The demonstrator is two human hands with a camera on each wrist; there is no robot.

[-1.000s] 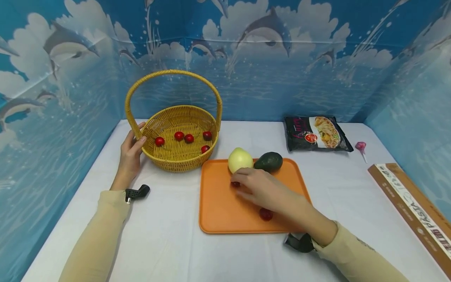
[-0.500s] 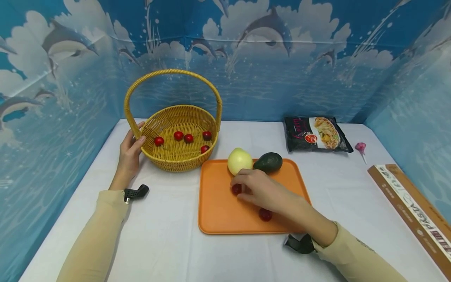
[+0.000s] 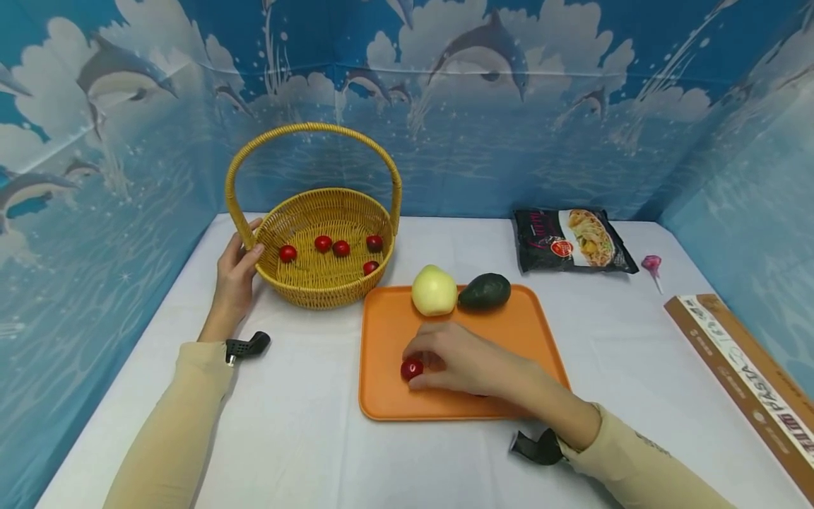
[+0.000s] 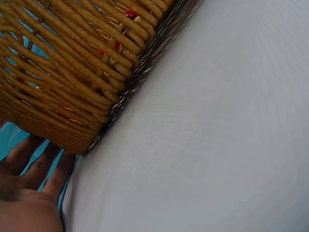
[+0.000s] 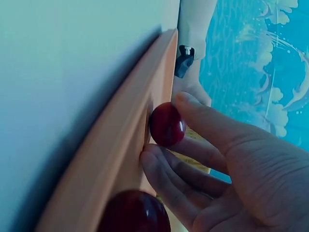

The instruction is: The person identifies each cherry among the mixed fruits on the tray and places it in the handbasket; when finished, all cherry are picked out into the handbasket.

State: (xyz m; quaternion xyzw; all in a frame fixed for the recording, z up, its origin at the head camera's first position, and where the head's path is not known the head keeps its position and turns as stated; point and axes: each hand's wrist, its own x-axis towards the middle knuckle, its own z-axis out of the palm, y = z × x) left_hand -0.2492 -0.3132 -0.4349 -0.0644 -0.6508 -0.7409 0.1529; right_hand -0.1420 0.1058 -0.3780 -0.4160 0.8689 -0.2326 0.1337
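Note:
My right hand (image 3: 461, 360) pinches a dark red cherry (image 3: 412, 369) between thumb and fingers, low over the orange tray (image 3: 384, 396). In the right wrist view, the thumb lies against this cherry (image 5: 167, 124) close to the tray wall (image 5: 116, 130). A second cherry (image 5: 135, 215) shows nearer that camera; in the head view my hand mostly covers it. My left hand (image 3: 234, 283) grips the left side of the yellow wicker basket (image 3: 318, 293), by the foot of its handle. Several red cherries (image 3: 323, 244) lie spread inside. Fingers (image 4: 58, 176) appear beside the weave in the left wrist view.
A pale green, apple-like fruit (image 3: 434, 291) and an avocado (image 3: 485, 291) sit at the tray's back edge. Farther right are a black food packet (image 3: 572, 240), a lollipop (image 3: 651, 267) and a long pasta box (image 3: 744, 375). The basket's tall handle (image 3: 311, 127) arches above it.
My right hand has taken hold of the cherry near the pale green fruit and brought it toward the front left of the tray. The left hand and basket stay put.

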